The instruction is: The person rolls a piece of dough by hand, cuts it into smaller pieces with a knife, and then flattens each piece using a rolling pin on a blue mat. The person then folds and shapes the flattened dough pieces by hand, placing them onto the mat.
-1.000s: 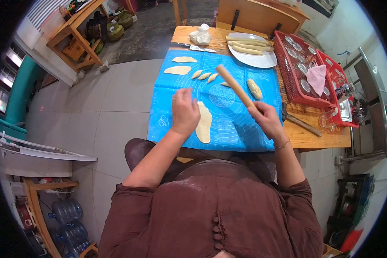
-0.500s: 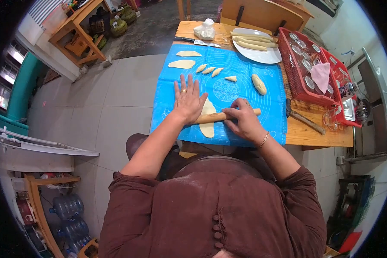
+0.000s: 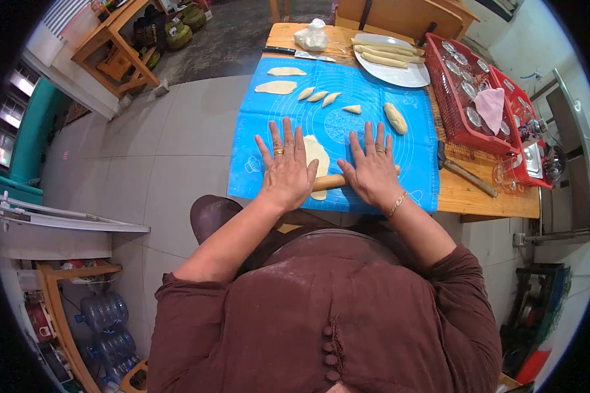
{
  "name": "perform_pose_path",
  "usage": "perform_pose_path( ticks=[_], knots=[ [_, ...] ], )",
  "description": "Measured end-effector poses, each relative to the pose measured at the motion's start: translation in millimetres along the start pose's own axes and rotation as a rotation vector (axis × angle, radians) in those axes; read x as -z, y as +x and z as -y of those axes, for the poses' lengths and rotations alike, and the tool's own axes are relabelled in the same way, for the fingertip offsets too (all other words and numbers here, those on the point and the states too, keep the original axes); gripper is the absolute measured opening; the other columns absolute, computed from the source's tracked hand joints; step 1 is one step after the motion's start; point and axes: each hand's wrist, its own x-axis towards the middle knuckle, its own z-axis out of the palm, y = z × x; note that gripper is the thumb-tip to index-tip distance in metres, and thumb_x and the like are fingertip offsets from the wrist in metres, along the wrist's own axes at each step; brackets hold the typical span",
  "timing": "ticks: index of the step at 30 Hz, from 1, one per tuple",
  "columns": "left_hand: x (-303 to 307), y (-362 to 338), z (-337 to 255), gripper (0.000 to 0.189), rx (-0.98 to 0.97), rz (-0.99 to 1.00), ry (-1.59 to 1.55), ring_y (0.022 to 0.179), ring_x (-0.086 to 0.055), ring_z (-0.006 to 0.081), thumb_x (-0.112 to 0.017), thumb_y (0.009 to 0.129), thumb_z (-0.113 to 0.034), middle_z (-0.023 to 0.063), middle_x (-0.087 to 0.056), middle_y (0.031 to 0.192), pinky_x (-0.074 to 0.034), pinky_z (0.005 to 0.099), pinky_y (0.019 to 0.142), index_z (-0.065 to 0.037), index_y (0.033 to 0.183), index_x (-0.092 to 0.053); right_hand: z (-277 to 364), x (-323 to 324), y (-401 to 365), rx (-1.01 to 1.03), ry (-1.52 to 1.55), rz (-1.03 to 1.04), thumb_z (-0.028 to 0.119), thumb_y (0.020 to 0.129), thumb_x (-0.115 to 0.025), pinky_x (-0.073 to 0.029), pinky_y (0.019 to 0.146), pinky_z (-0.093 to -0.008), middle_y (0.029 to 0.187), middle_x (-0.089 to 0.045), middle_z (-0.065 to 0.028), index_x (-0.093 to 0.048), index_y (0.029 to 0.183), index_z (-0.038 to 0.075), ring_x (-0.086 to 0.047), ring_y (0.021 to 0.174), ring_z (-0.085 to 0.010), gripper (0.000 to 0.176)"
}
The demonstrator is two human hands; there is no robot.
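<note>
A wooden rolling pin (image 3: pixel 330 182) lies across a flat, long piece of dough (image 3: pixel 318 157) on the blue mat (image 3: pixel 413 190). My left hand (image 3: pixel 286 167) is spread flat over the pin's left end, its fingers pointing away from me. Over the right part of the pin rests my right hand (image 3: pixel 372 168), also with fingers stretched out. Beyond them lie two flat dough pieces (image 3: pixel 275 87), several small cut pieces (image 3: pixel 317 96) and a thick dough roll (image 3: pixel 394 118). My palms hide the pin's ends in part.
At the table's far side are a knife (image 3: pixel 298 53), a plastic bag (image 3: pixel 312 36) and a white plate (image 3: pixel 410 75) with dough strips. Red baskets (image 3: pixel 449 111) with glasses stand on the right, near a hammer-like tool (image 3: pixel 464 171).
My right hand has gone from curled fingers at the pin to spread flat over it. My left hand has shifted slightly toward me.
</note>
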Motion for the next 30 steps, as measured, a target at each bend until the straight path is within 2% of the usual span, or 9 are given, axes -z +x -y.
perform_pose_path(
  ticks=[8,15,17,19,21,23,25,27,30],
  knots=[
    [6,-38,1,0.067,-0.013,-0.043,-0.270,0.143,0.013,0.0508,-0.049,0.091,-0.015,0.0294,0.003,0.157,0.008,0.0644,0.111,0.008,0.147,-0.019,3,20,-54,0.149,-0.015,-0.024,0.041,0.093,-0.053,-0.003,0.116,-0.0583,0.156,-0.016,-0.0259,-0.039,0.146,0.011,-0.002,0.146,-0.0452,0.062],
    [9,-65,6,0.065,-0.319,-0.037,-0.412,0.144,0.005,0.0521,-0.049,0.082,0.002,0.0295,-0.005,0.157,0.004,0.0608,0.114,0.004,0.144,-0.027,-10,29,-69,0.330,0.081,-0.048,0.025,0.087,-0.064,-0.010,0.117,-0.0576,0.157,-0.021,-0.0203,-0.047,0.141,0.023,-0.011,0.147,-0.0413,0.057],
    [8,-65,9,0.064,-0.333,-0.014,-0.478,0.144,0.003,0.0517,-0.049,0.081,0.004,0.0291,-0.007,0.157,0.001,0.0599,0.115,0.001,0.142,-0.031,-10,34,-68,0.406,0.041,-0.116,0.017,0.082,-0.066,-0.031,0.109,-0.0524,0.140,-0.046,-0.0181,-0.057,0.129,0.017,-0.038,0.136,-0.0383,0.048],
    [16,-57,10,0.045,-0.295,-0.099,-0.582,0.141,-0.024,0.0477,-0.049,0.081,0.004,0.0294,-0.030,0.149,-0.021,0.0542,0.114,0.004,0.126,-0.051,-15,25,-71,0.431,0.122,-0.097,0.013,0.079,-0.067,-0.038,0.100,-0.0483,0.124,-0.052,-0.0147,-0.060,0.122,0.015,-0.048,0.121,-0.0347,0.043],
    [31,-40,18,0.038,-0.253,-0.178,-0.667,0.131,-0.037,0.0442,-0.050,0.083,0.002,0.0272,-0.041,0.139,-0.031,0.0496,0.108,0.004,0.120,-0.055,-15,25,-68,0.458,0.203,-0.077,0.009,0.077,-0.067,-0.045,0.091,-0.0441,0.108,-0.059,-0.0112,-0.063,0.115,0.013,-0.058,0.106,-0.0311,0.038],
    [38,-16,28,0.031,-0.206,-0.251,-0.752,0.122,-0.049,0.0408,-0.050,0.084,0.001,0.0251,-0.052,0.130,-0.041,0.0450,0.101,0.003,0.114,-0.059,-8,37,-64,0.332,0.276,-0.196,0.005,0.077,-0.066,-0.046,0.078,-0.0407,0.087,-0.056,-0.0068,-0.066,0.106,0.010,-0.058,0.083,-0.0258,0.029],
    [41,10,38,0.026,0.021,-0.253,-0.831,0.102,-0.059,0.0364,-0.054,0.087,-0.004,0.0213,-0.059,0.117,-0.048,0.0413,0.087,0.003,0.110,-0.063,-11,48,-55,0.253,0.274,-0.212,0.005,0.078,-0.067,-0.046,0.076,-0.0420,0.089,-0.057,-0.0082,-0.065,0.106,0.010,-0.058,0.081,-0.0280,0.028],
    [25,30,46,0.026,0.051,-0.177,-0.769,0.104,-0.059,0.0362,-0.055,0.088,-0.007,0.0213,-0.060,0.114,-0.047,0.0419,0.090,0.002,0.111,-0.063,-26,50,-48,-0.049,0.332,-0.232,0.006,0.079,-0.068,-0.047,0.073,-0.0427,0.091,-0.057,-0.0114,-0.064,0.106,0.010,-0.058,0.082,-0.0313,0.028],
    [13,41,36,0.029,0.013,-0.039,-0.498,0.105,-0.057,0.0365,-0.059,0.088,-0.013,0.0214,-0.060,0.112,-0.044,0.0430,0.095,0.001,0.113,-0.064,-57,48,-45,-0.214,0.394,-0.220,0.008,0.078,-0.068,-0.047,0.072,-0.0442,0.091,-0.055,-0.0138,-0.065,0.106,0.009,-0.058,0.084,-0.0344,0.028]
  ],
)
